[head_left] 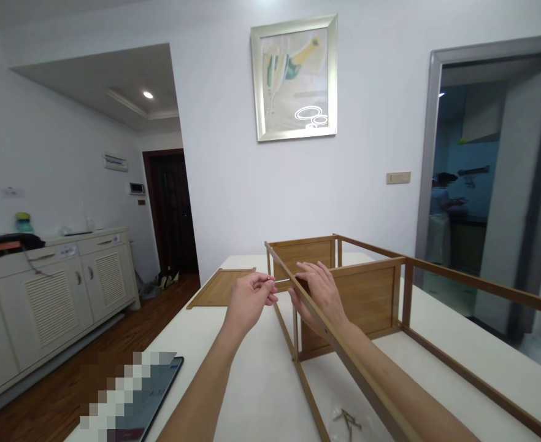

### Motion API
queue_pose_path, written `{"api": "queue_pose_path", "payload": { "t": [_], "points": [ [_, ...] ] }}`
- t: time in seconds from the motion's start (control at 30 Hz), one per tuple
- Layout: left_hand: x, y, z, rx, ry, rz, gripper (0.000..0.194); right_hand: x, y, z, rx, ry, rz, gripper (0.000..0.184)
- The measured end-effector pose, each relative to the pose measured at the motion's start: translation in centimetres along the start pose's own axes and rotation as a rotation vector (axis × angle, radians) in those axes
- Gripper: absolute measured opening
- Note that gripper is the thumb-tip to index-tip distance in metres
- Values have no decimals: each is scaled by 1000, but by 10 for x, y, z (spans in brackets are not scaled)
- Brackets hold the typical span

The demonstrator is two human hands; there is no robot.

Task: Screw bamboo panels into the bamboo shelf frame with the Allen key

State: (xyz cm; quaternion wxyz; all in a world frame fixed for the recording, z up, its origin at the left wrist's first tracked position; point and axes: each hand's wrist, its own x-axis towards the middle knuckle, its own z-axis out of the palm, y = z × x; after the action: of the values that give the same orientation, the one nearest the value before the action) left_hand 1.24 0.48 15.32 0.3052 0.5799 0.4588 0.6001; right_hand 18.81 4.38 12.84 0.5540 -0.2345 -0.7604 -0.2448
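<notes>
Head view: on a white table [252, 380], a wooden frame [464, 280] lies partly put together. A far panel [303, 256] and a near panel [367, 294] already stand between its rails, so the work looks well past its start. It does not look finished, though — a loose panel [218, 290] lies flat on the table beyond the left hand [252, 298], outside the frame, and some screws [349, 420] rest in a clear bag near the lower edge. How tightly the joints are fixed cannot be told.

The left hand is nearly closed, its fingertips pinching a thin metal rod [282, 280] that points at the long upper rail [357, 371]; whether it is a screw or a tool is too small to tell. The right hand [319, 288] is half open, fingers bent, showing on both sides of that rail — whether it grips the rail or only steadies it is unclear.
</notes>
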Motion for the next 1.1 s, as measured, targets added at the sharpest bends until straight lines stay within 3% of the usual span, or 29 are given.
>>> {"api": "queue_pose_path", "payload": {
  "t": [0.13, 0.23, 0.3, 0.5, 0.63, 0.97, 1.1],
  "points": [
    [-5, -6, -1, -4, 110, 87, 22, -16, -3, -17, -72, 70, -30, 40],
    [-10, -12, -4, 22, 179, 144, 25, -44, -5, -24, -31, 20, -52, 20],
    [-15, -24, -4, 38, 182, 120, 25, -67, -5, -24, 20, -163, -61, 7],
    [-37, -103, 6, 241, 20, -198, 19, -111, -10, -14, 21, -787, 80, 23],
    [-47, -134, 9, 450, -125, -321, 18, -108, -17, -12, -52, -1001, 136, 29],
    [-52, -132, 5, 598, -226, -221, 16, -85, -37, -11, -273, -1240, 164, 23],
    [-51, -133, 6, 583, -252, -243, 19, -84, -38, -9, -255, -1233, 145, 20]
  ]
}}
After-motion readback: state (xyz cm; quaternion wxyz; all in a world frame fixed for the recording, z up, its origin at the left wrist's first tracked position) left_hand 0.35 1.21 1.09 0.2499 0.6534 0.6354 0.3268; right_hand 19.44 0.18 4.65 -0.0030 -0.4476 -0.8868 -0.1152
